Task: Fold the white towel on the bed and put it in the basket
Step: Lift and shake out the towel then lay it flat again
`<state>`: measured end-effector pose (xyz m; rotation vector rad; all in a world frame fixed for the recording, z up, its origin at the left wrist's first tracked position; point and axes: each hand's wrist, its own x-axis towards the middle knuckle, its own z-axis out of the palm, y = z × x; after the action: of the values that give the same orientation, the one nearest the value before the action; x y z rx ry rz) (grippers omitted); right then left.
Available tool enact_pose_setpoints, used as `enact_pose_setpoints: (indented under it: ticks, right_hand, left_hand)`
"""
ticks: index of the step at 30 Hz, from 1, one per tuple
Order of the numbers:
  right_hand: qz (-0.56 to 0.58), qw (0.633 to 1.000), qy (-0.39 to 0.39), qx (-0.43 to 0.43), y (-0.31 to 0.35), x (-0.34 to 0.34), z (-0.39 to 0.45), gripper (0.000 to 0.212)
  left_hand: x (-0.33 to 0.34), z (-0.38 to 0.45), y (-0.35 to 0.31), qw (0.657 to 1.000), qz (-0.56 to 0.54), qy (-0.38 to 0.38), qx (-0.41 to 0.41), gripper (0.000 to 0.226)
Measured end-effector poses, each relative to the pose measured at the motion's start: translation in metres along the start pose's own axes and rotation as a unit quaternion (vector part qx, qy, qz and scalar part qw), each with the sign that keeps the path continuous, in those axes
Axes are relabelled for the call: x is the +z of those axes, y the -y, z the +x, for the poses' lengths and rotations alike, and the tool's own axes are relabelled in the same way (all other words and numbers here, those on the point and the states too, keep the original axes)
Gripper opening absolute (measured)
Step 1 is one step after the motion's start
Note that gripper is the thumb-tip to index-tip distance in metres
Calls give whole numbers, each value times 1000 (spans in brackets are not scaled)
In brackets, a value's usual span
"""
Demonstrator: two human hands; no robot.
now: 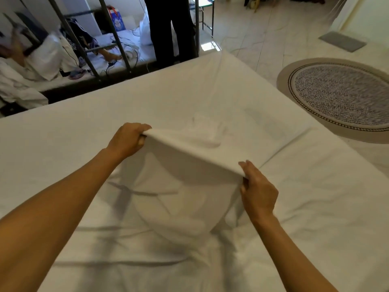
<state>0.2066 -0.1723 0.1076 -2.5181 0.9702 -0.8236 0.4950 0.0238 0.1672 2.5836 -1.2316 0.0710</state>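
White towel (189, 165) lifted off bed (294, 197) by 2 corners, fold step in hand

Held taut along top edge, rest hanging down and bunching on the sheet near the body. Left hand (128, 140) pinching far-left corner, right hand (257, 190) pinching near-right corner, both closed on the cloth. Probably first fold, not yet laid: no crease visible. Next likely needs the held edge carried over to meet the opposite edge, corners matched, then laid flat and smoothed. No basket in view, so placement target unknown for now. Round rug (341, 98) on floor to the right, second bed (105, 66) and a standing person (168, 28) beyond
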Motion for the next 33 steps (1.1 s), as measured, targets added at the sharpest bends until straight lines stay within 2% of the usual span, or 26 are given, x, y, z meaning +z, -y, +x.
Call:
enact_pose_setpoints:
  ticks: [4, 7, 9, 11, 13, 16, 20, 23, 26, 29, 30, 33]
  right_hand:
    - [23, 998, 38, -46, 20, -32, 30, 43]
    - [121, 987, 109, -15, 34, -51, 55, 36]
    - [197, 953, 228, 27, 36, -61, 79, 24]
    - [237, 903, 358, 34, 34, -72, 104, 16]
    - [259, 860, 438, 38, 29, -85, 128, 12]
    - [266, 808, 524, 42, 30, -114, 164, 33]
    - [264, 784, 562, -10, 46, -160, 220, 48]
    - [256, 789, 555, -64, 68, -195, 261, 63]
    - [256, 796, 539, -95, 87, -220, 292, 55]
    - [261, 793, 541, -99, 94, -227, 308, 47]
    - [251, 792, 548, -99, 94, -225, 309, 43]
    - [162, 781, 591, -120, 89, -205, 301, 36]
  left_hand:
    - [-46, -32, -9, 994, -67, -55, -66, 21]
    - [-73, -58, -15, 984, -92, -51, -142, 19]
    - [-92, -74, -16, 977, -113, -23, -182, 20]
    - [-111, -87, -17, 972, -120, 15, -204, 20]
    - [-131, -96, -22, 966, -120, 55, -224, 22]
    - [-162, -105, -38, 960, -113, 79, -242, 36]
    - [-213, -109, -68, 958, -143, 54, -242, 46]
    - [-255, -104, -95, 947, -202, 21, -250, 60]
    - [-285, -99, -111, 932, -247, 3, -266, 60]
    - [-299, -100, -120, 926, -260, 55, -270, 77]
    - [-297, -100, -120, 929, -226, 88, -280, 70]
    - [-264, -107, -105, 928, -98, 188, -305, 29]
